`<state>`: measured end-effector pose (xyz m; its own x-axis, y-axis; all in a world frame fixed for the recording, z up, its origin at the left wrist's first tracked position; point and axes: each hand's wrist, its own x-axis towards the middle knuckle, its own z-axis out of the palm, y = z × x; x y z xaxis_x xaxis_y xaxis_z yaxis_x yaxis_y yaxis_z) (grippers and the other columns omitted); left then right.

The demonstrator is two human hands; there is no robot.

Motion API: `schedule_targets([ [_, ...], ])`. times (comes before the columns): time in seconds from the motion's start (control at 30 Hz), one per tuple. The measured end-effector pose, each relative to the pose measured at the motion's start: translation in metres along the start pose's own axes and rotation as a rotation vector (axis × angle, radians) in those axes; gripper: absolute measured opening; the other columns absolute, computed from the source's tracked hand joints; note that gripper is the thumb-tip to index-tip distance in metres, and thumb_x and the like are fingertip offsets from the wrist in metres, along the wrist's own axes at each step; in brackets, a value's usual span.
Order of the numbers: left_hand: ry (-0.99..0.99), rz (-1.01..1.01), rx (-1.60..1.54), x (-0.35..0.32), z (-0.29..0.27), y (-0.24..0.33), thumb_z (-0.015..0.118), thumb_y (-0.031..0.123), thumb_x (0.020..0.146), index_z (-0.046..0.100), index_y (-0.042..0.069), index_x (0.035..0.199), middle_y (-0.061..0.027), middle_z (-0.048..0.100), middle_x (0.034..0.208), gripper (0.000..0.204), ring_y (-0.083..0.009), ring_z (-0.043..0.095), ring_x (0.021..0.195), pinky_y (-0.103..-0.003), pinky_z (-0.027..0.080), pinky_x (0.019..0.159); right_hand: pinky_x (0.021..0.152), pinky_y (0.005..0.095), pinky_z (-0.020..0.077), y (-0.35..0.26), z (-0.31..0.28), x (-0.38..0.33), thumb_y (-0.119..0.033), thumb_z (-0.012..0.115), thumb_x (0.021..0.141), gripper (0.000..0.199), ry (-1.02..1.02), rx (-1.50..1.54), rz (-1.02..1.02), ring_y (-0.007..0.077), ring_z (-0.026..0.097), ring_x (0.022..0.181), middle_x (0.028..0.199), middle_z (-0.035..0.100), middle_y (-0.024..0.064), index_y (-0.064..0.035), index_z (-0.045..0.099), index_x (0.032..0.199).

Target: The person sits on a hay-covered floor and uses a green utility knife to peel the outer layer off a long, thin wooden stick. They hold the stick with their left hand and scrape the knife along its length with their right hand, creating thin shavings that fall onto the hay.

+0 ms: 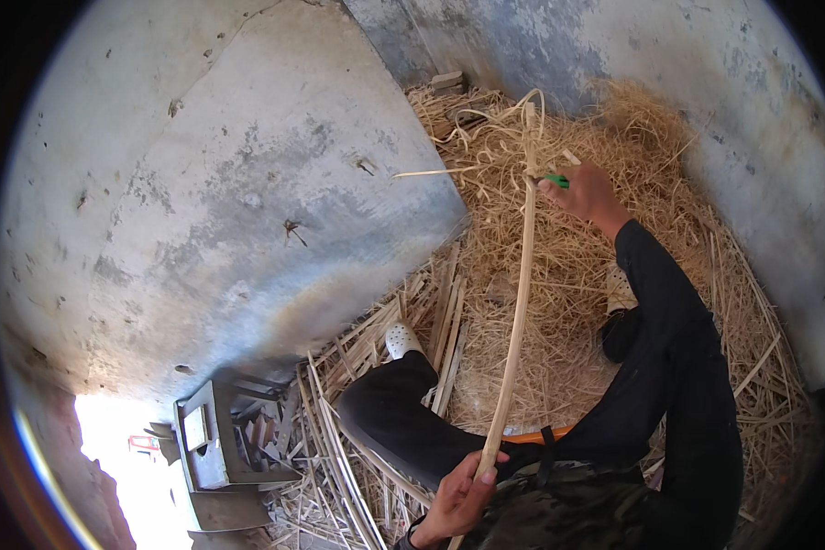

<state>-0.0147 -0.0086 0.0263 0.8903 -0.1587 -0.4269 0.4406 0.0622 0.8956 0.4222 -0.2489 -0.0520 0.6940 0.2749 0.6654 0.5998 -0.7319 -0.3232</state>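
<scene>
A long, pale, slightly bowed bamboo strip (518, 321) runs from my lap up to the far part of the view. Near its lower end, my left hand (464, 495) is wrapped round it. My right hand (585, 194) grips a small knife by its green handle (556, 181), and the blade meets the strip well toward its far end; the fingers hide part of the knife. Thin curled shavings (486, 133) hang about that far end, and one straight sliver (435, 171) sticks out to the left.
Loose straw-like shavings (559, 275) cover the floor between my legs and heap against the wall (742, 137). Several bamboo strips (339, 449) lie at the left. A grey box-like stand (215, 435) stands by the bright opening at lower left. A brick (447, 82) sits in the far corner.
</scene>
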Motion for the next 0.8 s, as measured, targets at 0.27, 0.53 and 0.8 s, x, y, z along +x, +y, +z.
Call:
schedule_targets([
  [0.27,0.043,-0.008,0.03,0.009,0.001,-0.01,0.044,0.025,0.102,0.046,-0.001,0.126,0.0081,0.04,0.06,0.036,-0.0006,0.034,0.048,-0.019,0.025,0.045,0.035,0.0324,0.0217,0.014,-0.007,0.016,-0.082,0.035,0.083,0.079,-0.339,0.072,0.468,0.0111,0.025,0.037,0.044,0.027,-0.0048,-0.0117,0.045,0.048],
  [0.53,0.16,0.116,0.186,0.033,-0.002,0.011,0.042,0.022,0.103,0.045,-0.002,0.132,0.009,0.04,0.062,0.038,0.0006,0.035,0.051,-0.018,0.025,0.046,0.037,0.033,0.0267,-0.132,-0.04,-0.069,-0.081,0.041,0.082,0.077,-0.41,0.256,-0.287,0.013,0.026,0.035,0.041,0.026,-0.0038,-0.0119,0.058,0.052],
  [0.8,0.126,0.081,0.08,0.027,0.004,0.009,0.046,0.021,0.101,0.045,-0.002,0.134,0.0088,0.04,0.066,0.04,0.0004,0.034,0.056,-0.017,0.025,0.051,0.035,0.0308,0.0241,-0.096,-0.027,-0.056,-0.083,0.038,0.081,0.079,-0.477,0.233,-0.012,0.0114,0.029,0.035,0.04,0.025,-0.0052,-0.013,0.061,0.054],
])
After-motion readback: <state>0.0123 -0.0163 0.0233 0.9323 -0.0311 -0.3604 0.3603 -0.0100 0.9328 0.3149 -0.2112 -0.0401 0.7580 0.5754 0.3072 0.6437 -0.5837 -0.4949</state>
